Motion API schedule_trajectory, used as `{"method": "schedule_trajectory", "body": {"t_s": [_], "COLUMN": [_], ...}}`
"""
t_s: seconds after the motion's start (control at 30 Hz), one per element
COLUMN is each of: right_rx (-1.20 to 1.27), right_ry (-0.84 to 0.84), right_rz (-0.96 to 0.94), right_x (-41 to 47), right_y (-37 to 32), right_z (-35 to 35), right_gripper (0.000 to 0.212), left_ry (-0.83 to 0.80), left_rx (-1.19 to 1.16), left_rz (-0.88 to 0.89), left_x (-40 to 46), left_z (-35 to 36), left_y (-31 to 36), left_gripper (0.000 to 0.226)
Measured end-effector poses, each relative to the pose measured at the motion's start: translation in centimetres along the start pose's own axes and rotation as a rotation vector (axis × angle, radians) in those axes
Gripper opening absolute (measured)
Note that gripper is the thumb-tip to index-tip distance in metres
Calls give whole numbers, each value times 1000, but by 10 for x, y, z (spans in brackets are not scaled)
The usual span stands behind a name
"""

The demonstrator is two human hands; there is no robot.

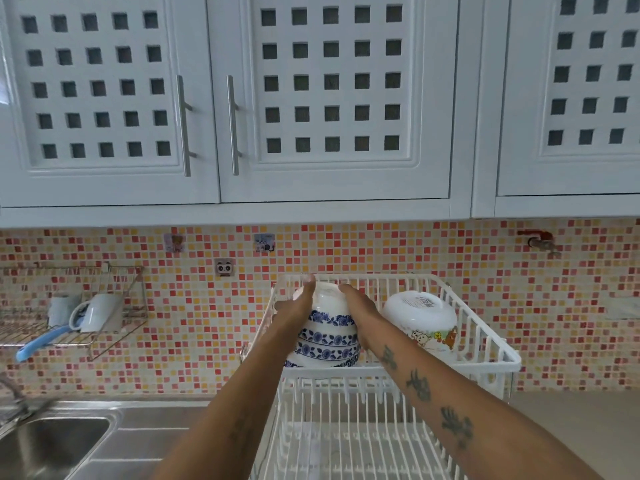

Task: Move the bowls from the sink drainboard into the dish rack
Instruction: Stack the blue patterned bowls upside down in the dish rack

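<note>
A stack of white bowls with blue flower bands [327,336] sits upside down in the upper tier of the white wire dish rack [485,344], at its left side. My left hand [299,306] presses the stack's left flank and my right hand [360,311] grips its right flank, so both hold the stack. Right of it in the same tier lies an upturned white bowl with cartoon bears [420,320], untouched. The steel drainboard [149,434] beside the sink shows no bowls in the visible part.
The rack's lower tier [346,438] of white prongs stands in front of me. A steel sink basin [48,445] with a tap is at lower left. A wall wire shelf [69,327] holds mugs and a blue-handled tool. White cupboards hang overhead.
</note>
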State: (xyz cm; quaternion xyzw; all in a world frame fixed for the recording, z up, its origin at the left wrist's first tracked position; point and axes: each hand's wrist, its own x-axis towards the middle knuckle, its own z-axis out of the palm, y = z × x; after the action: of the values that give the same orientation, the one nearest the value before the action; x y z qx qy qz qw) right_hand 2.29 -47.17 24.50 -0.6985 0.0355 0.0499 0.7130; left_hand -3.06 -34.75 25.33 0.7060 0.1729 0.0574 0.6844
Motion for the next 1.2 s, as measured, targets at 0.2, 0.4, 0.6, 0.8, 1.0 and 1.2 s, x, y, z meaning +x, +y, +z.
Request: {"method": "schedule_trajectory", "body": {"t_s": [0.2,0.4,0.6,0.8,1.0,1.2], "right_rx": [-10,-87,-140,-206,-331,-524], "right_ry": [63,98,68,77,-5,-66], "right_rz": [-66,-111,-85,-111,-103,-155], "right_x": [-17,-23,-26,-33,-47,-81], "right_y": [3,7,9,7,-2,-2], "right_z": [5,6,5,1,-7,-32], "right_gripper": [72,62,69,68,73,67], "left_ry": [12,-31,-83,-84,-69,-3], "left_rx": [35,24,40,53,150,325], "left_rz": [52,72,92,148,154,144], "left_x": [2,-4,-3,7,23,-14], "left_z": [3,-4,-9,-10,-11,-10], "left_y": [-6,-9,-10,-16,-19,-13], "left_gripper": [126,109,101,115,128,110]}}
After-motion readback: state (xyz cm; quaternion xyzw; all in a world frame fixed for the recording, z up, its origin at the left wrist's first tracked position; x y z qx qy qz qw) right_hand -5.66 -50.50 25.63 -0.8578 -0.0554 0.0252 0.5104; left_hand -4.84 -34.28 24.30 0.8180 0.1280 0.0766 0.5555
